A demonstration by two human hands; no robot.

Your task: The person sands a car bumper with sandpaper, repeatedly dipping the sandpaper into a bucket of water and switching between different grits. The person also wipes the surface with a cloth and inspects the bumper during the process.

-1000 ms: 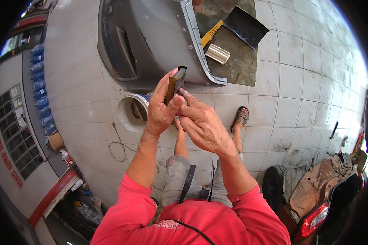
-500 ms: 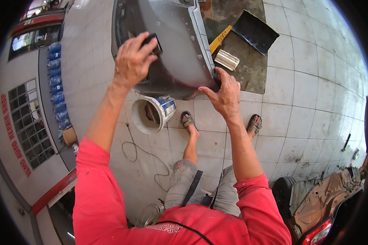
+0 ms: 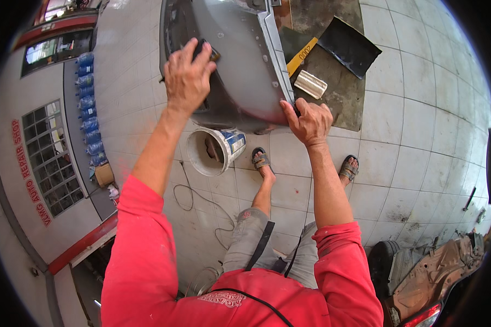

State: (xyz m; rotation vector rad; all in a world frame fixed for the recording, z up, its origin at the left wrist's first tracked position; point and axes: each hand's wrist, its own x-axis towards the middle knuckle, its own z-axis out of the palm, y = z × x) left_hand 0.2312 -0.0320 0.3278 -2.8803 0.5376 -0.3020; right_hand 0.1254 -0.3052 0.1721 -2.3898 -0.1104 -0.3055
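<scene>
A grey, primer-coated car bumper (image 3: 240,60) fills the top middle, smooth and curved with a row of holes along its right flange. My left hand (image 3: 188,79) is closed over a small dark block (image 3: 215,55) pressed against the bumper's darker left part; most of the block is hidden under the fingers. At the lower right corner, my right hand (image 3: 311,121) grips the bumper's edge, thumb on the near face and fingers curled round the flange.
Below the bumper a white bucket (image 3: 195,158) lies tilted with something brown inside. A cable (image 3: 223,210) trails over the tiles. Right of the bumper are a silver block (image 3: 311,84), a yellow strip (image 3: 301,56) and a black sheet (image 3: 350,46). Car parts (image 3: 431,272) sit lower right.
The whole view has shifted, so things appear farther right. My right thumb has drawn in closer to its fingers on the bumper's edge. My left hand stays on the bumper, slightly farther up.
</scene>
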